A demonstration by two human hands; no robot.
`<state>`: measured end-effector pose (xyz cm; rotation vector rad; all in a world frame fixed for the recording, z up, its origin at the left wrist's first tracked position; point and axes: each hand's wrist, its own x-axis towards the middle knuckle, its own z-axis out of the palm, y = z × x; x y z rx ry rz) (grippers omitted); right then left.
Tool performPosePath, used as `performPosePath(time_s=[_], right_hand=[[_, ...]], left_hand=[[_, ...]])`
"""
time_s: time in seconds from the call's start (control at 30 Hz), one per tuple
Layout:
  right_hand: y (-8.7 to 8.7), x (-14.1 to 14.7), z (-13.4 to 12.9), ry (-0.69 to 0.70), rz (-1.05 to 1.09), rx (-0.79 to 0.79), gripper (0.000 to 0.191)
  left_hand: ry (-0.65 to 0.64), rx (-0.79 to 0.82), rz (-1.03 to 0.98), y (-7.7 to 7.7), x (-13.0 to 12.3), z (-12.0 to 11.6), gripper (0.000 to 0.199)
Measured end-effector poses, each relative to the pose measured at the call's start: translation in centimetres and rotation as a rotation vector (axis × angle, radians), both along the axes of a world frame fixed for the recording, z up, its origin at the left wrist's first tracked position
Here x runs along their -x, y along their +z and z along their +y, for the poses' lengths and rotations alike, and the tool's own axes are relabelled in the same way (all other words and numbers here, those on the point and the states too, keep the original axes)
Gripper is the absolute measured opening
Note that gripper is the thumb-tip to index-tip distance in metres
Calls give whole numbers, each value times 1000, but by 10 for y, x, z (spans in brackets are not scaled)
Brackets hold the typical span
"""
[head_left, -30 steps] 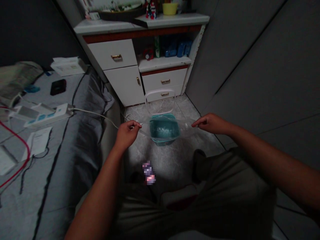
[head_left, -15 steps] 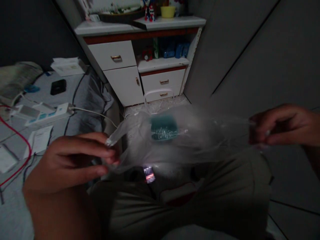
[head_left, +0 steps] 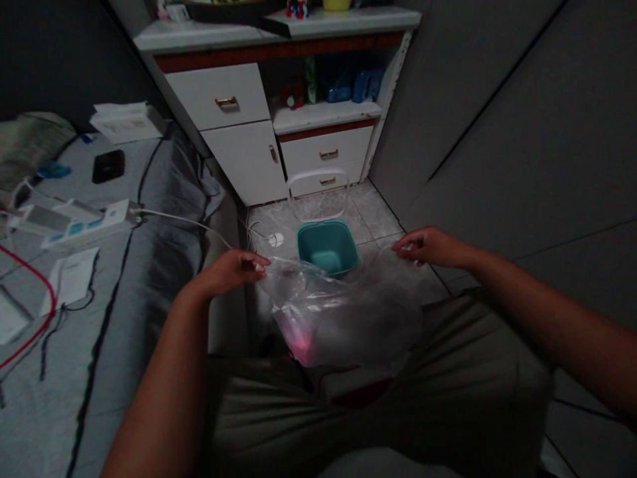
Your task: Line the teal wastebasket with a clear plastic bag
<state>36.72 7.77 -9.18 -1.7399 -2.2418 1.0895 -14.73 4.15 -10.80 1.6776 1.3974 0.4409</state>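
Note:
A clear plastic bag [head_left: 358, 318] spreads between my two hands, over my lap. My left hand [head_left: 241, 269] pinches its left edge between thumb and fingers. At the other side, my right hand [head_left: 421, 247] grips the bag's right edge in the same way. Just beyond the bag, a teal bucket [head_left: 328, 242] stands on the tiled floor with its inside showing. Its white handle [head_left: 318, 176] is raised toward the drawers. The bag's near part hangs down and hides the bucket's lower front. A pinkish glow shows through the bag at its lower left.
White drawers and shelves [head_left: 233, 153] stand behind the bucket. To the left is a grey-covered bed [head_left: 124, 279] with a power strip [head_left: 94, 222], a black phone-like object [head_left: 108, 166] and a red cable [head_left: 40, 279]. A grey panelled surface [head_left: 497, 133] rises on the right.
Both hands have moved forward, away from me, and closer together. The bag, stretched tight before, now hangs slack and uncovers the bucket. The view has tilted slightly downward.

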Motion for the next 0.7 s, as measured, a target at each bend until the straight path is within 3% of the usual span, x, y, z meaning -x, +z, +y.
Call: performPosePath(time_s=[0.13, 0.27, 0.37, 0.5, 0.7], right_hand=[[-64, 13, 20, 184, -203, 104, 24], [-101, 21, 33, 286, -472, 116, 22], [-116, 26, 42, 279, -620, 39, 26], [-128, 29, 54, 170, -687, 2, 34], [-129, 28, 59, 118, -678, 8, 35]], left_hand=[[-51, 141, 329, -65, 0, 25, 31], [-125, 123, 488, -105, -9, 40, 34], [-144, 137, 637, -123, -16, 45, 39], [-177, 147, 771, -135, -25, 50, 45], [-99, 114, 888, -146, -35, 58, 47]])
